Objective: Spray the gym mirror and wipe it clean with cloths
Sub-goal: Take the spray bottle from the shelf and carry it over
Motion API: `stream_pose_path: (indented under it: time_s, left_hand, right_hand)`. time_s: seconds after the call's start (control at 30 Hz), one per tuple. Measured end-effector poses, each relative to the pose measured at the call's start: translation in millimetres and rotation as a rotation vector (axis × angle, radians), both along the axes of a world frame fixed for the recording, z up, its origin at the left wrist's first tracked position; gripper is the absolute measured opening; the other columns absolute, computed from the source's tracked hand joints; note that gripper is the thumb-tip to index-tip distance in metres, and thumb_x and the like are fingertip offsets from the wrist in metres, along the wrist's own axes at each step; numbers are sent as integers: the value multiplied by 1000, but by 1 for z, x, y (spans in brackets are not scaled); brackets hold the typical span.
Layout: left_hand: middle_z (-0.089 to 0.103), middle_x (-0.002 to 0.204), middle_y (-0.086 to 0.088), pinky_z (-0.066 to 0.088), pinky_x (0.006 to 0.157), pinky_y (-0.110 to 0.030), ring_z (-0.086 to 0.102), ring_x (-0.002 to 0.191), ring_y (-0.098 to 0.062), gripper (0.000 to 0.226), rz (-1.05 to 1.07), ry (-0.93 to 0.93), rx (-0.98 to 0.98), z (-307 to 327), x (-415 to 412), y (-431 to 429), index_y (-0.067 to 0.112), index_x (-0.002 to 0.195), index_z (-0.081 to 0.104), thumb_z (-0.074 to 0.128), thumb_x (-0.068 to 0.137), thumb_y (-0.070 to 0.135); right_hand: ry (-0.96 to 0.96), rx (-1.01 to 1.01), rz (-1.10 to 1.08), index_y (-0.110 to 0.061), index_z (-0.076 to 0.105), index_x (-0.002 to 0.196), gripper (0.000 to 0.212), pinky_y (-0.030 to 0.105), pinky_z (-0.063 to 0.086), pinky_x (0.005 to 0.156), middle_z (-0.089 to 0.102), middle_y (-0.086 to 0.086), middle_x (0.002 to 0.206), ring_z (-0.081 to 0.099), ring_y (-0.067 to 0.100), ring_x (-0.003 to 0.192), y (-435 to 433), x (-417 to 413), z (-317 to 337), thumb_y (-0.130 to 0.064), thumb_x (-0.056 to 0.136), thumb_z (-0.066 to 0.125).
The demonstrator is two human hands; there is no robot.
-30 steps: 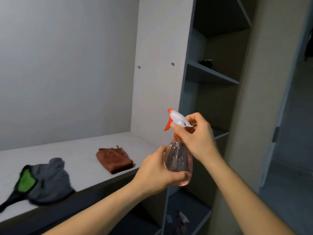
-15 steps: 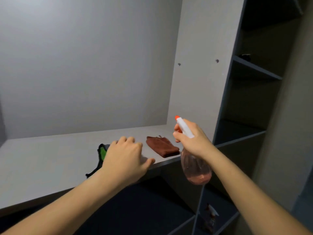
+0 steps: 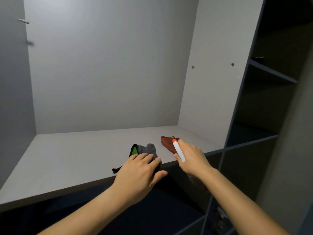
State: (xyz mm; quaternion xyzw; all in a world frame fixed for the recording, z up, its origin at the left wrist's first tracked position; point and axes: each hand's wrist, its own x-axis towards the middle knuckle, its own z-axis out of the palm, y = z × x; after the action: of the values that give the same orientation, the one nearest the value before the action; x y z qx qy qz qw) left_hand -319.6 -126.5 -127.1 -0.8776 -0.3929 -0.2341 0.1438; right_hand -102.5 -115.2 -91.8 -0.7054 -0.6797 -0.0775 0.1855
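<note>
1. The spray bottle [image 3: 178, 150] is gripped by the right hand [image 3: 191, 158], whose fingers are curled round its neck.
2. The bottle's white head and orange tip are pointed up and away, in front of the brown cloth [image 3: 166, 144]. Its pinkish clear body hangs below the hand, in front of the ledge's front edge, and is mostly lost in shadow.
3. The left hand [image 3: 142, 168] is laid on top of the grey cloth [image 3: 149, 148], with the fingers fairly straight and spread. The thumb is stuck out past the front edge of the ledge [image 3: 67, 158]. No fold is seen to be pinched.
4. The grey cloth is crumpled near the ledge's front edge. A bright green patch shows at its far left side, and a dark strap trails from it toward the left front.
5. The brown cloth lies just to the right of the grey cloth, with a narrow strip of ledge between them. It is partly hidden behind the spray head and the right hand.
6. The 2 hands are near each other but are not touching.
7. The pale ledge forms the floor of a deep grey alcove. Dark open shelving [image 3: 271, 78] stands to its right.
8. 2 small metal pegs [image 3: 192, 67] are set in the alcove's right panel.
9. A small dark item [image 3: 258, 58] rests on an upper shelf, too dim to be identified.
</note>
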Motion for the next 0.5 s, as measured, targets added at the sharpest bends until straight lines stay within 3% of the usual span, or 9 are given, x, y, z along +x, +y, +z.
stream_pose_path:
  time_s: [0.03,0.1,0.13,0.2,0.3,0.37,0.43,0.5]
  left_hand:
    - [75,117,3,59,92,-37,72,109,-19,47,-39,-42,84,-6,1,4,26,125,73,36,109,51]
    - [79,102,3,63,79,-35,76,94,-18,18,-102,-110,166,-11,3,9,23,109,79,75,91,26]
    - [79,96,4,63,75,-34,77,88,-17,27,-112,-125,166,-10,6,10,22,102,81,89,77,18]
    - [78,84,7,60,63,-30,75,75,-15,38,-126,-172,159,-7,9,9,23,91,81,96,61,6]
    - [70,78,9,47,48,-28,66,65,-15,34,-112,-361,139,-4,13,11,23,90,74,86,70,-2]
    - [65,86,6,41,50,-28,61,69,-17,26,-116,-481,117,1,17,13,22,98,66,71,84,0]
    - [62,93,5,43,55,-30,59,76,-18,18,-137,-531,105,8,25,14,23,107,62,53,93,18]
    - [66,98,6,44,61,-32,63,82,-20,38,-164,-508,44,20,42,9,27,117,63,35,94,38]
  right_hand:
    - [-7,39,-18,-17,46,139,47,41,51,104,62,7,132,62,26,119,-2,1,-4,-33,100,67]
    - [-6,110,-22,-15,48,140,50,38,51,104,62,7,131,62,25,118,-5,4,-10,-28,97,71]
    - [-4,140,-8,-14,49,139,50,38,51,104,62,7,129,61,24,117,-6,5,-12,-23,96,72]
    - [31,190,28,-12,49,140,50,39,51,103,61,6,126,58,22,114,-10,8,-17,-13,94,70]
    - [144,263,60,-12,52,137,45,32,52,95,58,3,119,58,18,107,-16,15,-17,-5,94,65]
    - [232,315,76,-12,57,125,31,26,49,82,57,-1,108,58,13,94,-24,20,-13,-3,96,63]
    - [332,398,102,-12,60,115,23,19,46,74,57,-1,102,58,11,87,-37,29,-8,0,95,61]
    - [420,470,154,-11,63,113,22,12,47,75,60,0,102,61,13,92,-54,38,-3,1,95,62]
